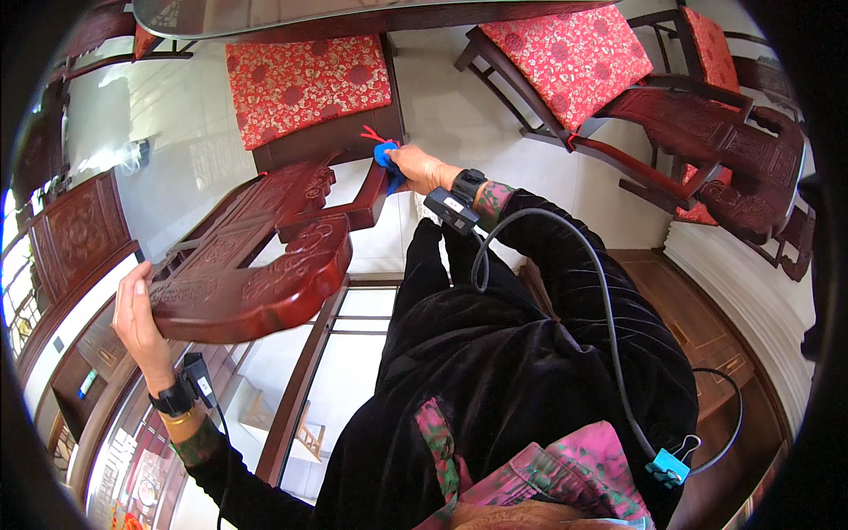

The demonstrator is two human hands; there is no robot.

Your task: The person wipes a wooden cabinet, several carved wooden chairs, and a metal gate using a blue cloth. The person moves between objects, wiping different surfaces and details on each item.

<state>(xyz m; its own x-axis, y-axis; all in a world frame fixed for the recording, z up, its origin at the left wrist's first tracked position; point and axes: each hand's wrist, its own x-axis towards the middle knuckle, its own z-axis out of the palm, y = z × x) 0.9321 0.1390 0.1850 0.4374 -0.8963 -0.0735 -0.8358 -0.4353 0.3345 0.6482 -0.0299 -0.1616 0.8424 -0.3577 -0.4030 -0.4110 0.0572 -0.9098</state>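
A dark red carved wooden armchair [265, 285] stands at my left front, its backrest toward me and a red patterned seat cushion [308, 86] on its far side. My left hand [138, 324] grips the left edge of the backrest's top; the thumb is hidden. In my right hand [421, 169] is a blue cloth [384, 159], pressed against the chair's right armrest [371, 195]. A red tie string [377, 134] shows just beyond the cloth.
A glass-topped table [278, 16] spans the far side. Another carved armchair [715, 139] with a red cushion [566, 59] stands at right. A glass-paned frame [351, 318] is close by my legs. A cable [596, 258] runs along my right arm.
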